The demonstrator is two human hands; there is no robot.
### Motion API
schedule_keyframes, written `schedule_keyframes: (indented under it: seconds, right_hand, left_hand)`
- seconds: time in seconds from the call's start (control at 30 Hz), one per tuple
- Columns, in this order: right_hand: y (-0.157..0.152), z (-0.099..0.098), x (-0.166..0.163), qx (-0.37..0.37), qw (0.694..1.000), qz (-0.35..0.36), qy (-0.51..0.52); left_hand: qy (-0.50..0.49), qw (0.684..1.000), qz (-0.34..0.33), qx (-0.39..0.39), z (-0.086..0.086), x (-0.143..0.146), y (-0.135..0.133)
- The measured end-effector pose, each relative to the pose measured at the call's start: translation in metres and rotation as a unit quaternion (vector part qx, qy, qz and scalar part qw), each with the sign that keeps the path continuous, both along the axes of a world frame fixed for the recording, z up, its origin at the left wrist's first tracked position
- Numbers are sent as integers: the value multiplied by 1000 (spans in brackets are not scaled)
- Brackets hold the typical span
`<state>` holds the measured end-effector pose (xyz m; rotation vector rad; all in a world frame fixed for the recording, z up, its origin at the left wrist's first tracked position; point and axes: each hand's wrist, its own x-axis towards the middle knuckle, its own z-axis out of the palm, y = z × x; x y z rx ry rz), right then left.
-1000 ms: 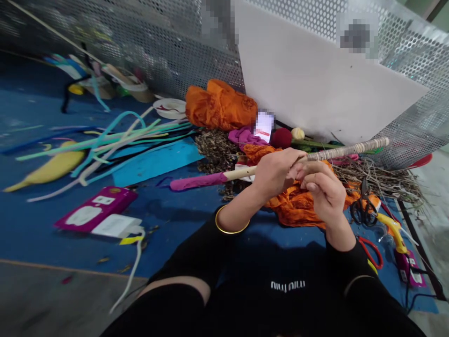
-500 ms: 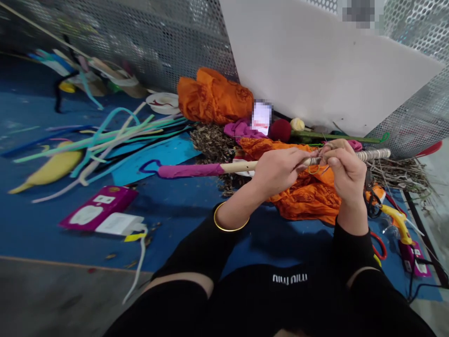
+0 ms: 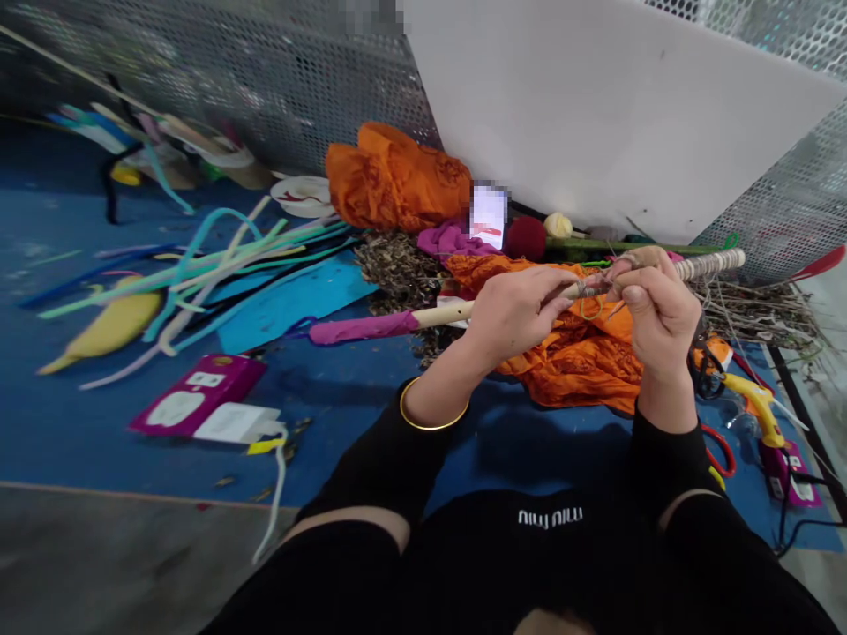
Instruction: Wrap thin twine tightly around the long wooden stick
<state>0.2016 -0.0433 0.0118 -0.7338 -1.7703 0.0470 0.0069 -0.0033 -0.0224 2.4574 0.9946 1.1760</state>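
Observation:
A long wooden stick (image 3: 443, 313) runs across the middle, its left end wrapped in magenta fabric, its right end (image 3: 708, 263) wound with pale twine. My left hand (image 3: 509, 313) is closed around the stick near its middle. My right hand (image 3: 652, 304) is closed on the stick just to the right, its fingers pinching thin twine at the wrapped part. A gold bangle (image 3: 430, 419) sits on my left wrist. Both hands hover over an orange cloth (image 3: 569, 366) on the blue mat (image 3: 79, 414).
Long foam strips (image 3: 218, 260) and a yellow foam piece (image 3: 106, 326) lie at left. A magenta power strip (image 3: 198, 407) is near front left. Another orange cloth bundle (image 3: 397, 181), dried twigs (image 3: 754, 313), scissors (image 3: 708, 366), a yellow glue gun (image 3: 760, 410) and a white board (image 3: 595, 115) surround the work.
My right hand rose from below the stick up onto its twine-wound part and now pinches the twine there. The left hand kept its hold.

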Motion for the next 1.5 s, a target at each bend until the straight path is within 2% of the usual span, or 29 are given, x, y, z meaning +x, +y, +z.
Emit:
schedule_keyframes:
  seconds: [0.13,0.3,0.47,0.63,0.77,0.93,1.13,1.3,1.5]
  right_hand:
    - [-1,-4,-1,31,999,16,31]
    - [-1,-5,-3,18,995,72,63]
    - [-4,-3,-5,5,994,61,90]
    - [-6,-3,-7,-7,995,29,95]
    - [-5,-3,-9,-3,998,22,61]
    - [1,-4,-9,-24,998,37,42]
    - [5,-5,-9,-64,998,0,27]
    - [6,-7,-10,-88,995,-18,33]
    - [5,-7,-10,-126,990,-43,43]
  left_hand:
    - [-61,996,-8,-65,4,1,-1]
    - [-117,986,-34,-117,7,0,-1]
    - [-129,978,-53,-155,7,0,0]
    - [-108,980,-61,-155,5,0,1]
    - [-59,991,-29,-120,3,1,-2]
    - [18,999,6,-33,2,3,-8]
    - [100,994,27,32,2,4,-10]
    - [125,986,0,112,0,5,-9]
    - [139,968,4,207,-2,6,-9]
